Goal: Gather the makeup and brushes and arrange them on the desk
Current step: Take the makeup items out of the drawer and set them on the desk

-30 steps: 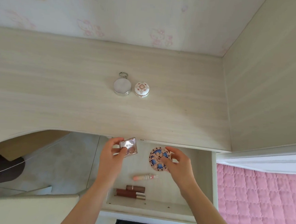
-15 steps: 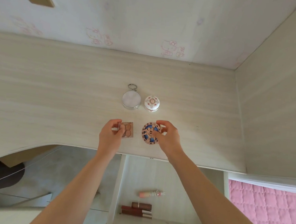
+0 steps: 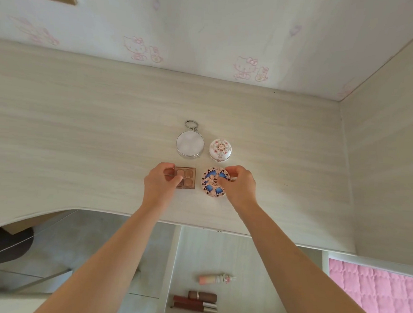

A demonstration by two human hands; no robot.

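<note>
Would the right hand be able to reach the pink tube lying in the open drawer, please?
Probably yes. The right hand is on the round patterned compact on the desk, and the pink tube lies uncovered in the drawer, with nothing in between.

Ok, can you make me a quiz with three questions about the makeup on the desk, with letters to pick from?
1. Where does the small white flowered round pot stand?
A. right of the silver round compact with a key ring
B. in the drawer
C. on the pink quilt

2. How many makeup items lie on the pale wooden desk?
A. two
B. four
C. six

3. What is the left hand doing?
A. hanging in the air
B. touching the square brown eyeshadow palette
C. holding a lipstick

Answers: 1 A, the pot sits beside the compact. 2 B, those two, the palette and the round blue-and-pink patterned compact. 3 B, its fingers rest on the palette.
</note>
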